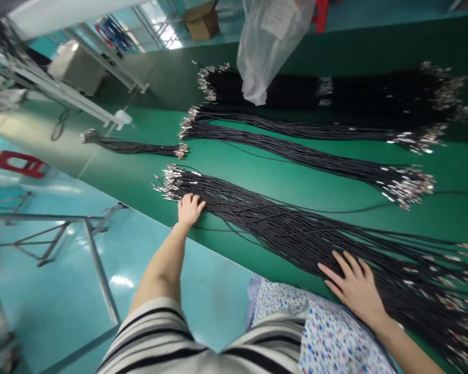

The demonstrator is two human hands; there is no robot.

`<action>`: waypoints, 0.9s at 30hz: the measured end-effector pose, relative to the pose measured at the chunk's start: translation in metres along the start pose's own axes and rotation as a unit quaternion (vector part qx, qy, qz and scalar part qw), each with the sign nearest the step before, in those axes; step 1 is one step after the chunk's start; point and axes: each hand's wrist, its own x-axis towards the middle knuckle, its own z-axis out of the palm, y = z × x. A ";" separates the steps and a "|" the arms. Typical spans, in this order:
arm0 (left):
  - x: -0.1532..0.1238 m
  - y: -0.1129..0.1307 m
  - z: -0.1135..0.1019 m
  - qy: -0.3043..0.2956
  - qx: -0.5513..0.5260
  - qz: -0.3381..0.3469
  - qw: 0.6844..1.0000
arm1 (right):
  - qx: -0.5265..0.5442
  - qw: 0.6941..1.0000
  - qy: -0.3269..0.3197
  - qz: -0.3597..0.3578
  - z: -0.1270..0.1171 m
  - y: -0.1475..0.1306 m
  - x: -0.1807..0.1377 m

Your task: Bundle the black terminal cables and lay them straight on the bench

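Lying crisscrossed, metal-tipped black cables (273, 223) touch the spread right hand (354, 286) and curled left hand (189, 210), its grip unclear.

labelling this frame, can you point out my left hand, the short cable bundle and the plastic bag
Left hand (189, 210): head view, back of the hand
Short cable bundle (136, 148): head view, its middle stretch
Plastic bag (264, 54): head view, its translucent side

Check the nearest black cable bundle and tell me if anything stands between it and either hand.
Nothing visible does: the left hand touches the nearest black cable bundle near its left-end metal tips, and the right hand lies spread on it. The plastic bag is farther back.
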 end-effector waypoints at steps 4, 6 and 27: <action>0.000 0.051 -0.042 0.004 -0.033 0.076 0.997 | 0.019 1.000 0.002 -0.001 -0.009 -0.007 -0.002; -0.006 0.109 -0.056 -0.012 -0.063 0.166 0.984 | 0.032 0.999 0.004 0.000 -0.014 -0.012 -0.004; -0.040 0.258 -0.062 -0.118 -0.012 0.300 0.947 | 0.215 0.965 0.052 0.139 -0.028 -0.036 -0.077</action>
